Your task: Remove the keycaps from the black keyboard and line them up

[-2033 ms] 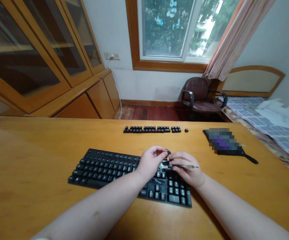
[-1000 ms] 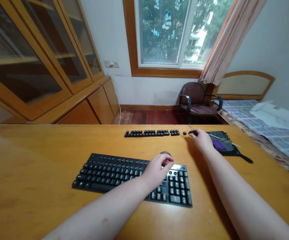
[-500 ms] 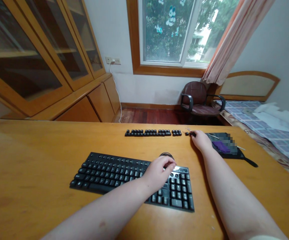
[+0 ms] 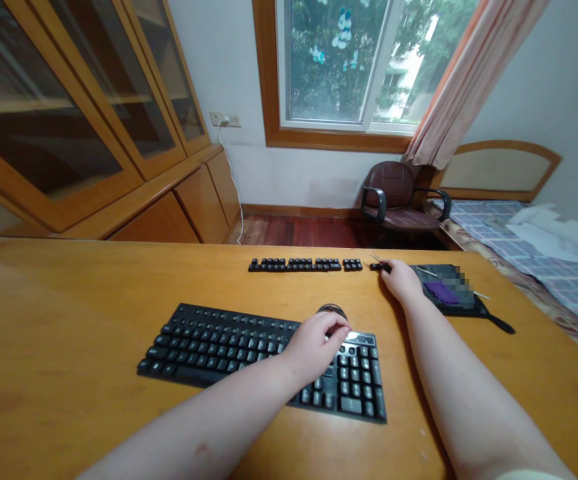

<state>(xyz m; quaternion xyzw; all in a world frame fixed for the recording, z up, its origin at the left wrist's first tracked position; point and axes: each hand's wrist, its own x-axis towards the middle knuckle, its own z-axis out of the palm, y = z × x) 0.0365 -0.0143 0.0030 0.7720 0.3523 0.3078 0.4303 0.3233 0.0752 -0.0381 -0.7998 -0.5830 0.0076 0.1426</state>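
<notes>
A black keyboard (image 4: pixel 203 347) lies slightly askew on the desk, with keys gone from its top row. Over its upper right part is my left hand (image 4: pixel 316 343), fingers curled and thumb close to the index finger; whatever they may hold is hidden. My right hand (image 4: pixel 401 283) is closed near the far edge, around a small tool with thin wire prongs (image 4: pixel 376 257) that looks like a keycap puller. Small keycaps (image 4: pixel 373 267) lie at its fingertips. Left of these stands a line of loose black keycaps (image 4: pixel 301 265) in two rows.
A black pouch (image 4: pixel 463 308) with a purple cloth (image 4: pixel 441 292) and thin rods lies right of my right hand. Behind the keyboard is a coiled black cable (image 4: pixel 333 309). Beyond the wooden desk (image 4: pixel 69 287) stand a chair (image 4: pixel 391 193), a bed and a glass-doored cabinet.
My right hand has shifted very slightly, and a second dark keycap now shows beside the lone one at its fingertips. My left hand keeps its place on the keyboard.
</notes>
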